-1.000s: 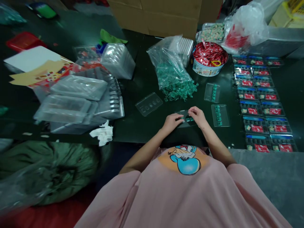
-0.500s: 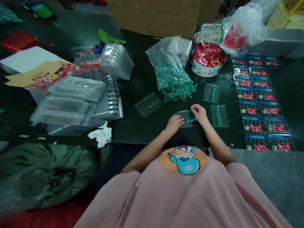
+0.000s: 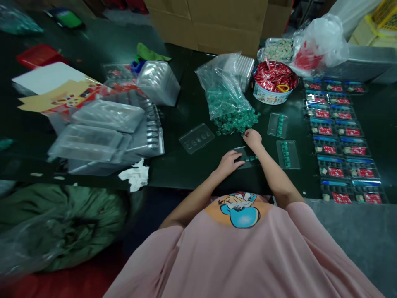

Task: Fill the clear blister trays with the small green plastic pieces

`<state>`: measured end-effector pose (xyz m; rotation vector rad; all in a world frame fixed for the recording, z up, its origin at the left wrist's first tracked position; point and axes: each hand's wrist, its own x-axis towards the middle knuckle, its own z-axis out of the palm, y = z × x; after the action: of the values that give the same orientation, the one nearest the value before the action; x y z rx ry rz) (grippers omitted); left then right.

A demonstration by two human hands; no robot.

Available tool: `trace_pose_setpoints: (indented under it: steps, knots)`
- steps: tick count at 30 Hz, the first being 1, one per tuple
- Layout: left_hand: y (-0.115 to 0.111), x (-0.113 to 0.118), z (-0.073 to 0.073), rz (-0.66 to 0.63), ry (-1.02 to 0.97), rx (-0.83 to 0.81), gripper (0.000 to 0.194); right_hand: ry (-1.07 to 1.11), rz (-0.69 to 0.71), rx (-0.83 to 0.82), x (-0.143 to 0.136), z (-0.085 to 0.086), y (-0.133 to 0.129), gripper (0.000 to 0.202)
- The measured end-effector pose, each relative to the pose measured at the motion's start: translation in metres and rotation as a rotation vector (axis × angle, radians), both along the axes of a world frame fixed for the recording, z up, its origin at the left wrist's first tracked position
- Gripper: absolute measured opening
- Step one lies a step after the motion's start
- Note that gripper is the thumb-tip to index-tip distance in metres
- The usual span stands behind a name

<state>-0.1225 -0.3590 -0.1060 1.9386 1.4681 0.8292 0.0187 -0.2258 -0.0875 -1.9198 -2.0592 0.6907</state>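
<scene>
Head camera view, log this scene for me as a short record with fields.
left hand: resting at the clear tray
right hand: fingertips at the near edge of the loose green pieces; grip unclear
clear tray: flat on the table, a row of green pieces in it
beside it, right: two trays with green rows
beside it, left: unfilled tray
behind: round tin of red packets
far right: rows of packed trays
</scene>
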Motion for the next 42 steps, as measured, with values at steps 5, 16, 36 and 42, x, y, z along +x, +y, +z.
trace_pose_setpoints:
  steps: [5, 16, 36, 42]
  knots:
    - [0.017, 0.000, 0.010, 0.254, -0.607, -0.205, 0.045, 0.443, 0.100, -0.084, 0.021, -0.001, -0.023, 0.015]
    - [0.027, 0.011, 0.027, 0.375, -1.069, -0.422, 0.037, 0.702, 0.196, -0.077, 0.035, 0.023, -0.063, 0.017]
    - [0.027, 0.018, 0.045, 0.431, -1.133, -0.409, 0.035, 0.886, 0.169, 0.012, 0.025, 0.033, -0.074, 0.021]
    - [0.029, 0.021, 0.046, 0.419, -1.130, -0.415, 0.028, 0.975, 0.112, -0.056, 0.022, 0.032, -0.075, 0.029]
